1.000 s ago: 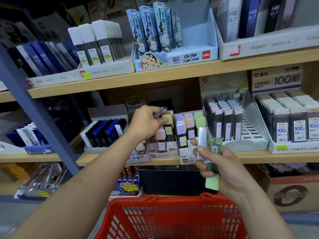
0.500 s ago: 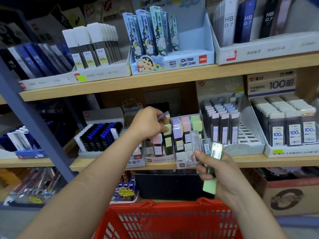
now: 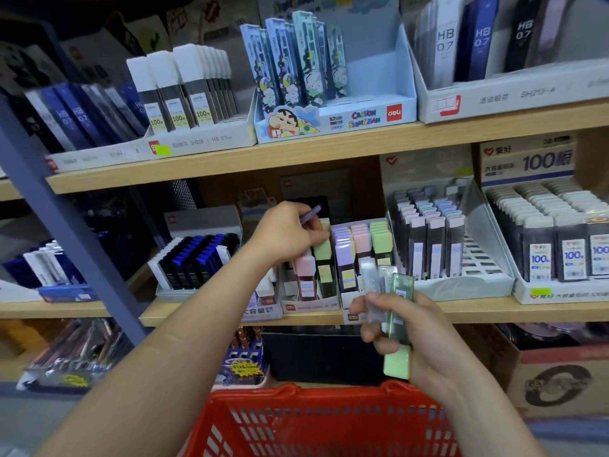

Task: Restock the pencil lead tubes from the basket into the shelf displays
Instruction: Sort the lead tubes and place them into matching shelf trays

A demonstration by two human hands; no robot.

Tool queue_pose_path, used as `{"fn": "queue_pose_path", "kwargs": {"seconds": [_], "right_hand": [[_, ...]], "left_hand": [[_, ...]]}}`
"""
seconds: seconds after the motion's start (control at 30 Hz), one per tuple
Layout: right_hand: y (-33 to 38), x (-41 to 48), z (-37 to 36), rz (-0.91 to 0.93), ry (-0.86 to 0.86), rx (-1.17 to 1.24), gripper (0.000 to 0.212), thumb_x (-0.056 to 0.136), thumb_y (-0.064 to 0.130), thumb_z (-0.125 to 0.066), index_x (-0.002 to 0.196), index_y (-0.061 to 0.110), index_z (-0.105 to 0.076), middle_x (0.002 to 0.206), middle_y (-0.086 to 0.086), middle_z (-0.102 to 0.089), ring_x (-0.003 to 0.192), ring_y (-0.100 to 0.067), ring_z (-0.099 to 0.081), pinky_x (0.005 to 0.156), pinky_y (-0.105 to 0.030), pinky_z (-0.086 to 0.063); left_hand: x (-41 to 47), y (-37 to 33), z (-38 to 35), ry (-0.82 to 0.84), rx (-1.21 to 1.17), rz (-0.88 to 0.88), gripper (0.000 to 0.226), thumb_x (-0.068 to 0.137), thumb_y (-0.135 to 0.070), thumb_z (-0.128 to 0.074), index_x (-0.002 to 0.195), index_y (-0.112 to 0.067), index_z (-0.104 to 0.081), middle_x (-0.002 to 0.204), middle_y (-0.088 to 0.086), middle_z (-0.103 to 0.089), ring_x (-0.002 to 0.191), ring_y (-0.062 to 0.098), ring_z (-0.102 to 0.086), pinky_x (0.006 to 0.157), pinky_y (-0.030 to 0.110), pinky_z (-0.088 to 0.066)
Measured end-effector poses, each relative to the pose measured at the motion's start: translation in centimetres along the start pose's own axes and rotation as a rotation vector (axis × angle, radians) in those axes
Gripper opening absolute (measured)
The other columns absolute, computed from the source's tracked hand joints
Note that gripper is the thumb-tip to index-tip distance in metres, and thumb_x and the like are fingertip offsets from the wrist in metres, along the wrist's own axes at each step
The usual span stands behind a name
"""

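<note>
A purple lead tube (image 3: 312,212) is pinched in the curled fingers of the left hand (image 3: 290,235), sticking out up and to the right of the knuckles. It's held just above a small display tray (image 3: 309,305) of pink- and green-capped tubes, which sits right under that hand.

More tubes are gripped in the right hand (image 3: 425,334): a green tube (image 3: 401,301) with its pale green cap pointing down, plus a couple of clear tubes (image 3: 370,285) fanned out above the thumb.

Between the two hands, rows of pastel-capped tubes (image 3: 361,239) (purple, pink, green) are stood in a second tray on the wooden shelf (image 3: 527,310). The red basket (image 3: 296,395) is seen below both hands, but what's in it can't be made out.

To the right of the right hand, a white slotted tray (image 3: 478,258) is roughly half filled with dark, pale-capped tubes. Further right, a grey-capped tube box (image 3: 560,291) is packed full under a header reading "100".

Above the left hand, a blue "Crayon Shinchan" box (image 3: 333,118) with a "deli" logo is stocked with tall printed packs, next to a white box (image 3: 197,141) printed "SH208 HB 0.7". "HB 0.7" packs (image 3: 478,44) are stood above the right hand.
</note>
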State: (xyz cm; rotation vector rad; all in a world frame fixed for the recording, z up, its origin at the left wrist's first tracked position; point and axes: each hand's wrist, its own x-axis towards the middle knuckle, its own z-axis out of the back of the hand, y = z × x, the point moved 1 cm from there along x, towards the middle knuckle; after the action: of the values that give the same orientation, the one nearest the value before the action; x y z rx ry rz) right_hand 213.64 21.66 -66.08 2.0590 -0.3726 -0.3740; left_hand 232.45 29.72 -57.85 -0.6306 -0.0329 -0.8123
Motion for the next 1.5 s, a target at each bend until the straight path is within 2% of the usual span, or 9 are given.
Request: {"fn": "queue_pose_path", "kwargs": {"seconds": [0.27,0.57,0.7,0.77,0.9,1.0,1.1,1.27,1.5], "right_hand": [[-0.4,0.6,-1.9,0.022,0.002,0.08,0.03,0.072,0.024,-0.074,0.096,0.01,-0.06,0.06,0.002,-0.039,0.05,-0.008,-0.038,0.037,-0.016,-0.026],[-0.9,0.9,-4.4,0.074,-0.046,0.091,0.012,0.086,0.018,-0.071,0.087,0.014,-0.06,0.056,0.005,-0.045,0.048,-0.008,-0.039,0.037,-0.016,-0.027],[0.0,0.8,-4.3,0.053,-0.085,0.185,0.014,0.09,0.013,-0.065,0.079,0.014,-0.058,0.055,0.004,-0.042,0.047,-0.007,-0.038,0.036,-0.015,-0.024],[0.6,0.8,-3.7,0.049,-0.157,0.196,0.015,0.091,0.011,-0.063,0.078,0.013,-0.055,0.055,0.003,-0.04,0.046,-0.007,-0.035,0.036,-0.015,-0.023],[1.5,0.8,-3.1,0.067,-0.211,0.125,0.017,0.089,0.006,-0.059,0.076,0.013,-0.051,0.056,0.001,-0.036,0.045,-0.009,-0.032,0.037,-0.017,-0.022],[2.0,0.6,-3.3,0.09,-0.157,0.025,0.019,0.087,0.01,-0.06,0.07,0.014,-0.052,0.053,0.002,-0.038,0.044,-0.009,-0.034,0.037,-0.019,-0.024],[2.5,0.1,-3.4,0.1,-0.038,0.072,0.02,0.089,0.028,-0.067,0.076,0.013,-0.061,0.055,0.003,-0.043,0.047,-0.008,-0.038,0.037,-0.017,-0.027],[2.7,-0.1,-2.8,0.155,0.014,0.02,0.047,0.07,0.035,-0.073,0.104,0.004,-0.063,0.059,0.003,-0.043,0.05,-0.007,-0.038,0.039,-0.017,-0.029],[2.4,-0.1,-3.1,0.178,-0.001,-0.111,0.017,0.078,0.021,-0.075,0.087,0.012,-0.065,0.056,0.007,-0.047,0.05,-0.009,-0.038,0.039,-0.018,-0.03]], "left_hand": [[-2.6,-1.8,1.4,0.261,-0.996,0.082,0.035,0.103,-0.036,-0.037,0.086,-0.011,-0.054,0.077,0.013,-0.064,0.059,0.016,-0.046,0.055,0.027,-0.039],[-5.2,-3.6,-0.2,0.264,-1.319,0.099,0.037,0.101,-0.042,-0.033,0.079,-0.016,-0.049,0.077,0.01,-0.061,0.065,0.015,-0.049,0.065,0.026,-0.042],[-5.6,-3.0,-0.1,0.181,-1.157,0.083,0.014,0.088,-0.025,-0.06,0.099,-0.016,-0.057,0.086,0.006,-0.061,0.078,0.016,-0.057,0.07,0.028,-0.046],[-5.5,-1.7,1.0,0.082,-0.976,-0.025,0.051,0.073,-0.015,-0.077,0.118,-0.026,-0.056,0.102,0.003,-0.063,0.091,0.016,-0.06,0.077,0.03,-0.05],[-5.8,-0.5,2.9,-0.065,0.275,-0.564,0.064,0.073,-0.04,-0.077,0.132,-0.04,-0.051,0.143,-0.006,-0.04,0.128,0.016,-0.035,0.102,0.04,-0.039],[-6.4,-1.2,1.3,-0.124,0.628,-0.82,0.042,0.086,-0.043,-0.057,0.123,-0.025,-0.062,0.129,0.0,-0.056,0.111,0.023,-0.048,0.084,0.039,-0.046],[-6.7,-2.1,0.9,-0.203,0.377,-0.787,0.022,0.092,-0.026,-0.056,0.108,-0.018,-0.069,0.099,-0.003,-0.068,0.087,0.016,-0.06,0.072,0.03,-0.05],[-6.7,-2.9,2.2,-0.09,-0.744,-0.056,0.037,0.083,-0.004,-0.07,0.114,-0.02,-0.059,0.082,0.008,-0.074,0.076,0.018,-0.072,0.065,0.027,-0.056],[-6.7,-2.8,1.3,-0.04,-0.975,0.053,0.025,0.094,-0.01,-0.057,0.117,-0.017,-0.062,0.086,0.012,-0.075,0.077,0.024,-0.073,0.063,0.026,-0.06]]}}
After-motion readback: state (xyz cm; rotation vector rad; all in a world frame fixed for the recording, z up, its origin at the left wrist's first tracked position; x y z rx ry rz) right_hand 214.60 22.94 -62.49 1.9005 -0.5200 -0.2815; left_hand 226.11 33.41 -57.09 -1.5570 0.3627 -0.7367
